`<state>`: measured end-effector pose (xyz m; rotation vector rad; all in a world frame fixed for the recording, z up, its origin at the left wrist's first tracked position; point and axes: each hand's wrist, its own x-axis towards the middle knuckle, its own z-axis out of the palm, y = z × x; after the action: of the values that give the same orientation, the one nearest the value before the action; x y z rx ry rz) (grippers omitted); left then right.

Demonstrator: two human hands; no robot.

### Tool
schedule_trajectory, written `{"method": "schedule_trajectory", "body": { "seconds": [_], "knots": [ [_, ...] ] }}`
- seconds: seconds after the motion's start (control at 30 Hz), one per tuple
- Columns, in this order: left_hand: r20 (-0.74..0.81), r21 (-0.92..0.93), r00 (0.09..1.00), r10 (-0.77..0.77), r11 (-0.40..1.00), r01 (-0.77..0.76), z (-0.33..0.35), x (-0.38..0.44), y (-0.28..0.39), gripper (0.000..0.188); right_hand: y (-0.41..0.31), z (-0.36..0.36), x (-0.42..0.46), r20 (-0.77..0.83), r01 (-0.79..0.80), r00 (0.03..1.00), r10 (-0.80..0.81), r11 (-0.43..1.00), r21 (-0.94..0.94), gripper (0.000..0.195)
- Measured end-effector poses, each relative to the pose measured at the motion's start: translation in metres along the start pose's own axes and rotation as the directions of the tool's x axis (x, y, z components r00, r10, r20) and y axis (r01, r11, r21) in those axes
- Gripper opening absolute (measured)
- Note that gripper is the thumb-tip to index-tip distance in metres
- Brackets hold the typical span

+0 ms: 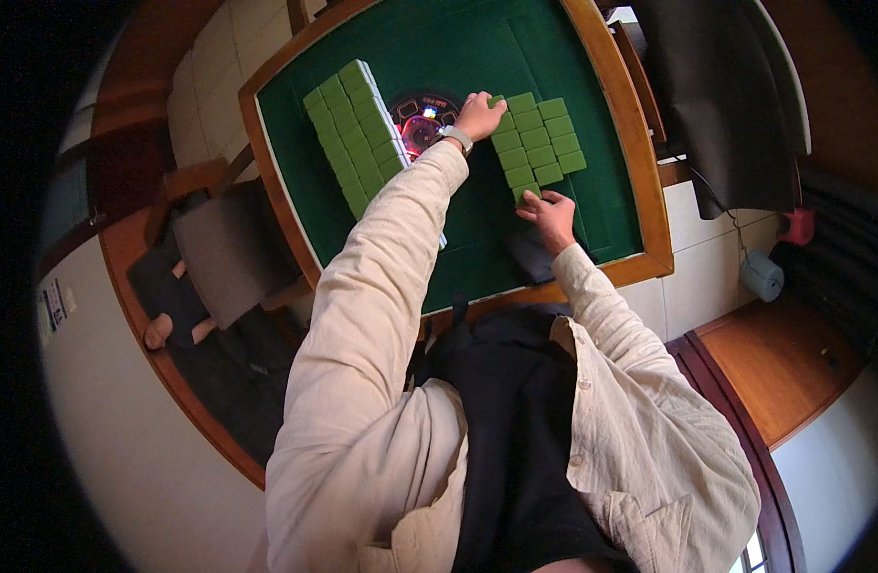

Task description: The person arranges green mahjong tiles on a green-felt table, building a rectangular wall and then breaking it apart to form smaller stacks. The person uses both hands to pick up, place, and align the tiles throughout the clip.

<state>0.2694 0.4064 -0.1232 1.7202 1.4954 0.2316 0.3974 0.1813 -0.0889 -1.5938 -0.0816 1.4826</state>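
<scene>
Across the far end of a small block of green-backed mahjong tiles (pixel 530 138) reaches my left hand (pixel 482 117), its fingers and thumb on the end tile of the block's left row. At the near end of that same row, my right hand (pixel 550 217) has its thumb and fingertips around the last tile (pixel 526 195). The tiles lie with green backs up, in rows of uneven length. Left of my left forearm sits a larger block of mahjong tiles (pixel 349 132), white along its right side. My forearm covers part of it.
The green-felt mahjong table (pixel 439 43) has a raised wooden rim (pixel 625 129) and a lit control panel (pixel 426 129) at its centre. A dark object (pixel 535 256) lies near the front edge. Chairs (pixel 231 251) stand at both sides. Part of a person's bare limb (pixel 159 331) shows at left.
</scene>
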Motion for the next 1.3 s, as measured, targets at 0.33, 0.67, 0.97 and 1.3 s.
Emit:
{"method": "schedule_trajectory", "body": {
  "seconds": [0.33,0.67,0.97,1.3],
  "knots": [
    [0.096,-0.618,0.886,-0.453,0.671,0.41,0.059,-0.082,-0.044,0.066,-0.023,-0.023,0.021,-0.04,0.105,0.989,-0.139,0.882,-0.459,0.036],
    [0.336,-0.762,0.849,-0.407,0.412,0.499,0.051,-0.155,0.023,0.052,-0.025,-0.027,0.028,0.011,0.048,0.999,-0.048,0.892,-0.449,0.04],
    [0.365,-0.829,0.839,-0.403,0.271,0.49,0.069,-0.166,0.017,0.064,-0.05,-0.058,0.05,0.025,0.475,0.77,-0.638,0.546,-0.69,0.055],
    [0.364,-0.857,0.85,-0.381,0.221,0.466,0.068,-0.173,0.033,0.061,-0.06,-0.046,0.041,0.131,0.489,0.819,-0.559,0.558,-0.67,0.047]
  ]
}}
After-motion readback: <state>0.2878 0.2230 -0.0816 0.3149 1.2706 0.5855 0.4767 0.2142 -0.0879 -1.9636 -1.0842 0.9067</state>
